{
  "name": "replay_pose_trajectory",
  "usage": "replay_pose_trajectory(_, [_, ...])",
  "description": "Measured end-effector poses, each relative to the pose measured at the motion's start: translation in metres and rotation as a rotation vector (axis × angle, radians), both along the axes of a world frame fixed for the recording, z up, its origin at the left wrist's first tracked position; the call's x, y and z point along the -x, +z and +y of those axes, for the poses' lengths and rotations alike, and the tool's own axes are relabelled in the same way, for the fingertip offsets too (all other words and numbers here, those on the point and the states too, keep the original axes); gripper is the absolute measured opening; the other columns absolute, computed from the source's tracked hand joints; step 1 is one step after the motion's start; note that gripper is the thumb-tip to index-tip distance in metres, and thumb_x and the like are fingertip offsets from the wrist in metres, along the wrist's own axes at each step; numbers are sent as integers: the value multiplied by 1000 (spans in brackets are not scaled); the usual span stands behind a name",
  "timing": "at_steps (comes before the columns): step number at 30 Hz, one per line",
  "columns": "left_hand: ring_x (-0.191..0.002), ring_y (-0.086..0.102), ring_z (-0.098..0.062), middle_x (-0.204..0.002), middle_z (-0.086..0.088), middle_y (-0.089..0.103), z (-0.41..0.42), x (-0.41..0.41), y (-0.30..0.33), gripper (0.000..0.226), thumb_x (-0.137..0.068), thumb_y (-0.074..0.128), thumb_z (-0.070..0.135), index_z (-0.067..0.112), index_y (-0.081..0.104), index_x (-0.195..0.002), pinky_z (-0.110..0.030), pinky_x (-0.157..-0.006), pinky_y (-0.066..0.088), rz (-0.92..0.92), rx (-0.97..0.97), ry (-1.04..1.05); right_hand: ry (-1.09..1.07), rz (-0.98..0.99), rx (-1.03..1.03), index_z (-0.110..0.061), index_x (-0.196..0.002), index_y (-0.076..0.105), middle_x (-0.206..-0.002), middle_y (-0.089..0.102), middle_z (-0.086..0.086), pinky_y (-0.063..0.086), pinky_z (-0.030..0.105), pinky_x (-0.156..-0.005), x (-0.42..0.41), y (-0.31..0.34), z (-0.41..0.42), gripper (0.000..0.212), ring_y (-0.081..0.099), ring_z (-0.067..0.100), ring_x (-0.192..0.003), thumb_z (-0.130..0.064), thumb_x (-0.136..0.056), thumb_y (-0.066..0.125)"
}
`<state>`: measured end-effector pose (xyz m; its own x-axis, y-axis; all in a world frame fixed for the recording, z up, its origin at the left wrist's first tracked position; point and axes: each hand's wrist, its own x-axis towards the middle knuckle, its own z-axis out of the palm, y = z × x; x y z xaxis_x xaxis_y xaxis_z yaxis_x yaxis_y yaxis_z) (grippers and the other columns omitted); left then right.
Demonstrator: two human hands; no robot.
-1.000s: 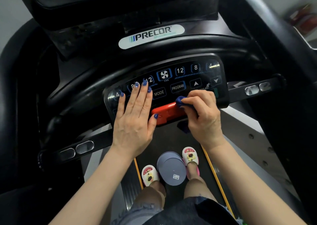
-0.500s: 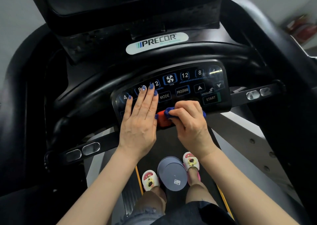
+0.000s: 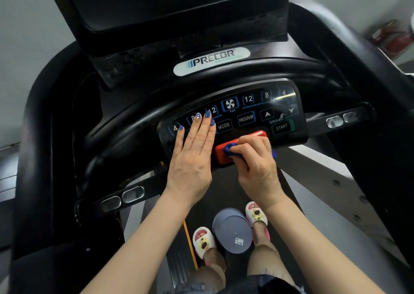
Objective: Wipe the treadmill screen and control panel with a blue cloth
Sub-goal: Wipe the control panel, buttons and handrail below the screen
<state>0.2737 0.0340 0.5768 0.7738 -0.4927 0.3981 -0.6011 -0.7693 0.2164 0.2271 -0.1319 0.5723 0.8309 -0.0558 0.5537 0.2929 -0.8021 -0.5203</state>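
Observation:
The black control panel [image 3: 248, 112] shows lit buttons such as FAN, MODE, PROGRAM and START. Along its near edge sits a red stop button [image 3: 220, 152]. My right hand [image 3: 255, 166] grips a bunched blue cloth [image 3: 229, 149] and presses it onto the left part of the red button; a blue corner of the cloth shows past my knuckles. My left hand [image 3: 193, 157] lies flat on the left side of the panel, fingers straight and together. The dark treadmill screen [image 3: 174, 4] rises above the PRECOR badge [image 3: 211, 60].
A curved black handlebar [image 3: 224, 74] runs behind the panel. Side handles with silver grip sensors [image 3: 123, 197] stick out left and right. Below, my feet in slippers stand on the belt beside a round grey lid or container [image 3: 233, 231].
My right hand with the cloth has slid left along the red button, uncovering the button's right end. The left hand stays flat on the panel.

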Motion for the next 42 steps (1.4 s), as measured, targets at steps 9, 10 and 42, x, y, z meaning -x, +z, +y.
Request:
replay_pose_trajectory(9, [-154,16,-25,-164,-12,24,2,0,0,66,-92,51,-1,3,30,-154,-45,-126,7,-5,4,-15,-117,-32,-51,2,-91,70,-101,64,15,40,19,-93,10,-10,-21,7,51,24,-96,2,-84,68])
replay_pose_trajectory(10, [-154,15,-25,-164,-12,23,2,0,0,65,-93,49,0,3,30,-155,-45,-126,6,-2,2,-15,-135,-28,-59,2,-92,70,-102,64,15,40,18,-93,10,-11,-20,10,51,24,-97,5,-82,71])
replay_pose_trajectory(42, [-154,15,-27,-164,-15,21,-42,-13,6,57,-103,34,26,1,29,-154,-45,-126,6,-40,-119,-40,-345,-112,-217,5,-89,69,-97,62,16,43,22,-90,-34,3,-66,8,53,24,-95,3,-82,73])
